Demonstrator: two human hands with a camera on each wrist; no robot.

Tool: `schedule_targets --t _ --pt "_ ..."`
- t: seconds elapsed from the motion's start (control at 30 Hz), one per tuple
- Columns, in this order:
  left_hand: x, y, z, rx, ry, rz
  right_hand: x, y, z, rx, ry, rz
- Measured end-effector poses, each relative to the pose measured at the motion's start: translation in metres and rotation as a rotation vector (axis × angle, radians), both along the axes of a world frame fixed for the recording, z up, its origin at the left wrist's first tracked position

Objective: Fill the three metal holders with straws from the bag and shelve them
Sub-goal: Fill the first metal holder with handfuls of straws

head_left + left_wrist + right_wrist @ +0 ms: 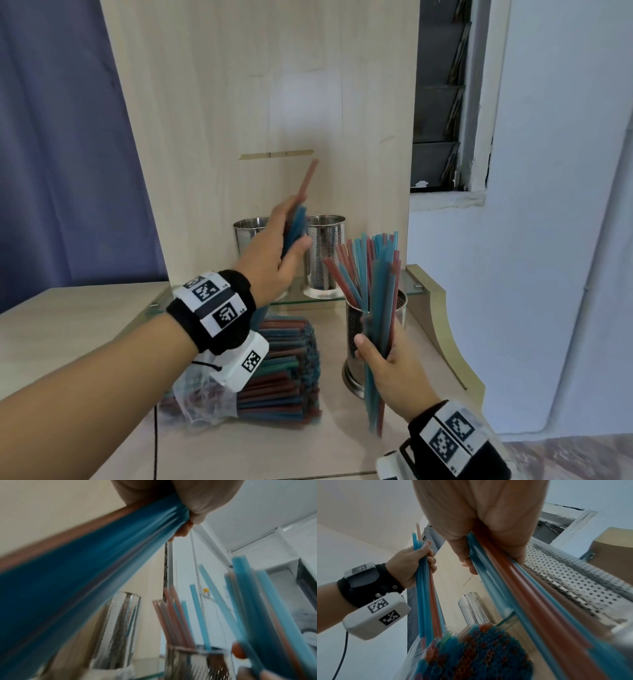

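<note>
My left hand point(274, 253) grips a small bunch of blue and red straws point(296, 226), raised in front of two perforated metal holders point(325, 253) on a glass shelf point(308, 303); the left one point(246, 233) is partly hidden behind the hand. My right hand point(387, 370) holds a bigger bunch of straws point(375, 346) beside the nearest holder point(400, 311), which stands on the table with several straws fanning out of it. The clear bag of straws point(274, 370) lies on the table between my arms. The right wrist view shows the bag's open end point(476, 653).
A tall wooden panel point(260, 102) rises behind the shelf. A window point(442, 92) and a white wall are at the right. The table's curved edge point(452, 346) runs close to the nearest holder. A black cable point(154, 438) hangs below my left wrist.
</note>
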State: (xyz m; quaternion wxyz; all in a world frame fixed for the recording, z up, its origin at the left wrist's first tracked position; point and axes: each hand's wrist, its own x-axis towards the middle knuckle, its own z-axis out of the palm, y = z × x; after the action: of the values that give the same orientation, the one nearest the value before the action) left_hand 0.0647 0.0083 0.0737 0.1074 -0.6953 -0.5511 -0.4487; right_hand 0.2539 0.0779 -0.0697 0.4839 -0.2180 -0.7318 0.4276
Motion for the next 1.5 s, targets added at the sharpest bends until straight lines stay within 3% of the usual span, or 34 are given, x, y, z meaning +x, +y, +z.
schedule_targets --t 0.13,0.27,0.47,0.57,0.73,0.97,1.1,1.27,1.4,1.5 --pt "0.004 -0.004 0.020 0.142 -0.109 -0.121 -0.008 -0.001 0.015 0.046 0.002 0.032" --pt "0.019 -0.010 0.030 0.230 -0.214 -0.202 -0.018 -0.012 0.045 0.097 0.111 0.090" --pt "0.050 -0.009 0.011 0.294 -0.509 -0.269 -0.024 -0.036 0.077 0.155 0.223 0.157" --pt "0.060 -0.010 0.000 0.312 -0.617 -0.240 -0.022 -0.043 0.074 0.203 0.142 0.157" --pt "0.071 -0.006 -0.006 0.255 -0.802 -0.278 -0.020 -0.034 0.064 0.308 -0.005 -0.012" --pt "0.079 -0.002 -0.018 0.202 -0.966 -0.296 -0.006 -0.033 0.067 0.219 -0.168 0.139" --pt "0.082 -0.004 -0.023 0.117 -0.977 -0.396 -0.006 -0.031 0.058 0.156 -0.071 0.188" --pt "0.082 -0.006 -0.030 0.007 -0.828 -0.498 -0.009 -0.029 0.045 0.076 0.084 0.189" --pt "0.070 -0.007 -0.028 -0.065 -0.635 -0.324 -0.007 -0.034 0.043 0.062 0.102 0.136" --pt "0.055 -0.015 -0.010 -0.012 -0.511 -0.202 -0.002 -0.032 0.039 0.070 0.062 0.066"
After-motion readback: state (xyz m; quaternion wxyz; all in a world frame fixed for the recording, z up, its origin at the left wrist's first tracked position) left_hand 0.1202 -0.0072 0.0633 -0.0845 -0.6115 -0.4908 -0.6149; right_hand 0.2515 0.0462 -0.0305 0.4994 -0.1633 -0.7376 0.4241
